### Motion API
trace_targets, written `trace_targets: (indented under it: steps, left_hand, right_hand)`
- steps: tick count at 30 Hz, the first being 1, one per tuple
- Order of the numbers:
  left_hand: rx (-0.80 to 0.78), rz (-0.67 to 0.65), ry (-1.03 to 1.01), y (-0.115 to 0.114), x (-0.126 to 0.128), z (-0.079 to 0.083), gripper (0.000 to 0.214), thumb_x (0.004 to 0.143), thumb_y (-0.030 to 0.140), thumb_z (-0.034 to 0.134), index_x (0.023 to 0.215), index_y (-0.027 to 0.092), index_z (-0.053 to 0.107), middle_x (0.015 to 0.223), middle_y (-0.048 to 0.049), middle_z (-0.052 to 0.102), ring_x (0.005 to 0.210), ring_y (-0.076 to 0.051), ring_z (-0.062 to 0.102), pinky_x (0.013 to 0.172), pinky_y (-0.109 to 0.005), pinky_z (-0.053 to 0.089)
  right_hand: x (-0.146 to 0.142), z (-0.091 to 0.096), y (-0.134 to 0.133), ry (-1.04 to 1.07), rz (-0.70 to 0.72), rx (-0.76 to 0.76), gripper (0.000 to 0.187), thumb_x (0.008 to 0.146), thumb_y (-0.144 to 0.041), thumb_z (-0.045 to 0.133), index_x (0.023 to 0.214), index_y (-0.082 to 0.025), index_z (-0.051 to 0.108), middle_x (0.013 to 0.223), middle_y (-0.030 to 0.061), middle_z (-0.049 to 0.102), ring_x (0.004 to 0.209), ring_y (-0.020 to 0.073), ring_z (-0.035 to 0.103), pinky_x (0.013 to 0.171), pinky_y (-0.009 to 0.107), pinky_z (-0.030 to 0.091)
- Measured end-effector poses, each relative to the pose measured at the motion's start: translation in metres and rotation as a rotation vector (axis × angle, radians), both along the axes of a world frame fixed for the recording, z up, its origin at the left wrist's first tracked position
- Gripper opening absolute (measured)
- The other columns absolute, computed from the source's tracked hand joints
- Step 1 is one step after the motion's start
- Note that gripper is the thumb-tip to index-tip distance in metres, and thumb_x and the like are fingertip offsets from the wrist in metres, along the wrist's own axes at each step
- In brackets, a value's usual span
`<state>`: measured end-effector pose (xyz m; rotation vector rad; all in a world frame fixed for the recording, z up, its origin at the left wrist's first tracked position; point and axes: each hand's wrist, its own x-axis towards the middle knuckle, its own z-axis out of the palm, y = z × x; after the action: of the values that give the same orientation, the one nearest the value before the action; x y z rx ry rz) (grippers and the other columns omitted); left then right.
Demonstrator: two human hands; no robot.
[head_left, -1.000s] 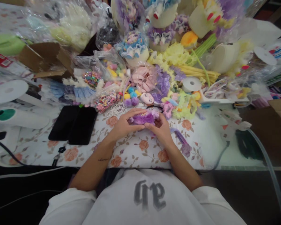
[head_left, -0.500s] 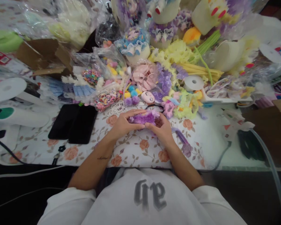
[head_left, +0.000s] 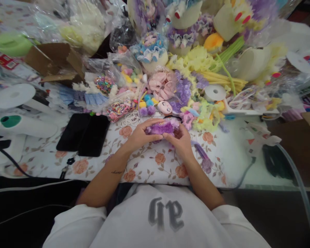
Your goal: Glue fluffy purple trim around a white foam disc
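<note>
Both of my hands meet over the floral tablecloth [head_left: 150, 165] and grip a fluffy purple craft piece [head_left: 160, 127]. My left hand [head_left: 141, 135] wraps its fingers over the piece from the left, thumb underneath. From the right, my right hand [head_left: 180, 140] pinches the same piece with curled fingers. Just beyond my hands lie a small doll face [head_left: 164, 107], coloured pompoms [head_left: 146, 106] and a purple lace bundle [head_left: 182, 90].
Two black phones [head_left: 84, 134] lie left of my hands. A white glue gun [head_left: 258, 142] with cord sits right. A tape roll [head_left: 215, 92], bags of beads, decorated cups, yellow stems and a cardboard box [head_left: 51, 62] crowd the back. A white tool [head_left: 23, 125] lies far left.
My hands have stayed on the purple piece and the fingers have shifted slightly; the view moved a little to the left.
</note>
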<state>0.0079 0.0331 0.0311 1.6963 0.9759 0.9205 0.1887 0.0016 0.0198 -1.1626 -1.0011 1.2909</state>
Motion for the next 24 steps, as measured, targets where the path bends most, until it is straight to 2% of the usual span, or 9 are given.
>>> trace_targets:
  steps: [8,14,24]
  left_hand:
    - [-0.070,-0.019,0.026,-0.002,-0.003,0.004,0.060,0.073,0.041,0.081,0.129,0.028,0.065,0.140,-0.0058,0.061,0.134,-0.029,0.051,0.118,-0.042,0.035]
    - [-0.103,-0.073,0.056,0.001,-0.010,0.004,0.063,0.073,0.043,0.080,0.133,0.033,0.062,0.143,-0.0035,0.058,0.135,-0.030,0.051,0.119,-0.044,0.033]
    - [-0.137,-0.041,0.029,0.002,-0.008,-0.001,0.063,0.070,0.044,0.081,0.129,0.030,0.065,0.139,-0.0051,0.061,0.132,-0.032,0.053,0.117,-0.048,0.035]
  right_hand:
    - [0.004,0.002,0.001,0.057,0.033,-0.043,0.059,0.055,-0.034,0.090,0.106,-0.024,0.062,0.105,0.0040,0.075,0.096,0.0256,0.071,0.093,0.042,0.054]
    - [0.004,-0.002,0.002,0.045,0.052,-0.035,0.059,0.056,-0.036,0.089,0.107,-0.025,0.062,0.104,0.0031,0.075,0.096,0.0254,0.071,0.092,0.041,0.055]
    - [0.004,-0.004,0.001,0.079,0.053,-0.061,0.057,0.057,-0.037,0.088,0.106,-0.024,0.063,0.103,0.0035,0.075,0.095,0.0257,0.071,0.090,0.042,0.056]
